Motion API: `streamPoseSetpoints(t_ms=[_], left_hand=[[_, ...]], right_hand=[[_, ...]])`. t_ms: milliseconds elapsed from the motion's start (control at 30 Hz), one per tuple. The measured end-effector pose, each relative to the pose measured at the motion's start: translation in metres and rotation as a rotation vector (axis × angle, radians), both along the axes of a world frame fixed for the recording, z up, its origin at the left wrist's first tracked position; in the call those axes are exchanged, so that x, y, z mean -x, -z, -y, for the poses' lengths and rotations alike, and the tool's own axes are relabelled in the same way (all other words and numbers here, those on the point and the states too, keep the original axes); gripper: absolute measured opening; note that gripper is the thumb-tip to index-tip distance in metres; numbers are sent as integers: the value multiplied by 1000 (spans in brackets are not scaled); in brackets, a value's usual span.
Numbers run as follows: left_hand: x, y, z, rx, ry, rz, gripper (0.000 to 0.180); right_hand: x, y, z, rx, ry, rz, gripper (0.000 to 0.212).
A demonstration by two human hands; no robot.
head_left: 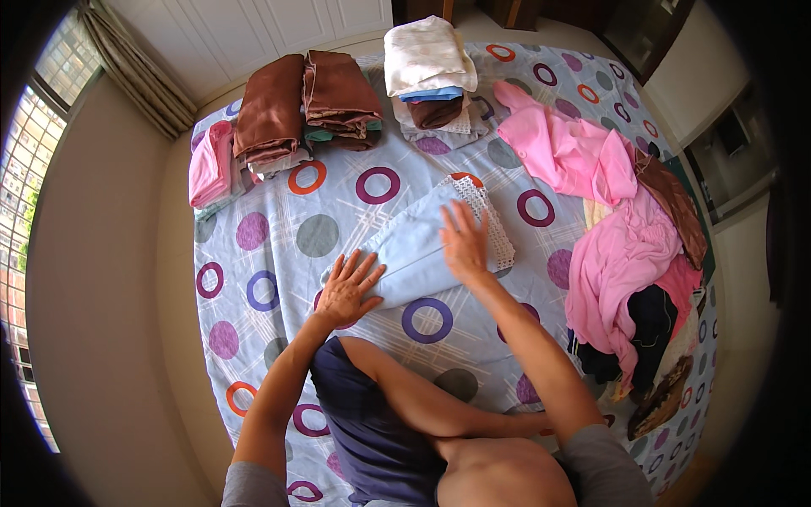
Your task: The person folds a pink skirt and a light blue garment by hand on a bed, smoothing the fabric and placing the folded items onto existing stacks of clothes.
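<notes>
A folded light blue cloth garment (pixel 410 253) lies flat on the bed in front of my crossed legs. White openwork lace (pixel 492 221) trims its far right end. My left hand (pixel 346 287) rests at the garment's near left edge, fingers spread and palm down. Over its right part, beside the lace, my right hand (pixel 465 241) is laid with the fingers stretched out. Neither hand grips anything; both press or rest on the cloth.
Folded brown cloths (pixel 270 106) and a pink folded stack (pixel 211 165) stand at the far left. A white-topped stack (pixel 429 57) sits at the far middle. Loose pink clothes (pixel 621 262) with dark items (pixel 650 321) heap on the right. The patterned bedsheet (pixel 279 228) lies beneath.
</notes>
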State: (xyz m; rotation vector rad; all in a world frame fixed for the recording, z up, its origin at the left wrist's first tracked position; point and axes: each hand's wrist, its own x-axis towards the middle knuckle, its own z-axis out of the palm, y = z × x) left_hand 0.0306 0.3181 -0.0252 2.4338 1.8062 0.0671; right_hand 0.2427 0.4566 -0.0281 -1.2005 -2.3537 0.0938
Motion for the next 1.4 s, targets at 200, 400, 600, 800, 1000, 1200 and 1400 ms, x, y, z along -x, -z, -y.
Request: streamPoseSetpoints(t_ms=[200,400,600,800,1000,1200,1400], left_hand=[[-3,4,-5,91,-6,-29,63],[-2,1,-3,-4,-18,69,62],[-2,-3,-3,-19,-34,131,64],[-6,1,-9,4,-54,141,61],[3,6,-2,-12,-73,127,64],[-2,7,-8,3,2,-7,67],[-1,3,-6,-12,-67,119,70]], right_hand=[[83,21,50,295,-399,202,48],[62,33,-5,299,-271,386,52],[10,33,-59,261,28,328,48],[-24,15,-96,333,254,339,42],[58,-2,15,143,-196,28,41],[67,28,92,189,-469,54,61],[26,33,48,102,-348,126,54]])
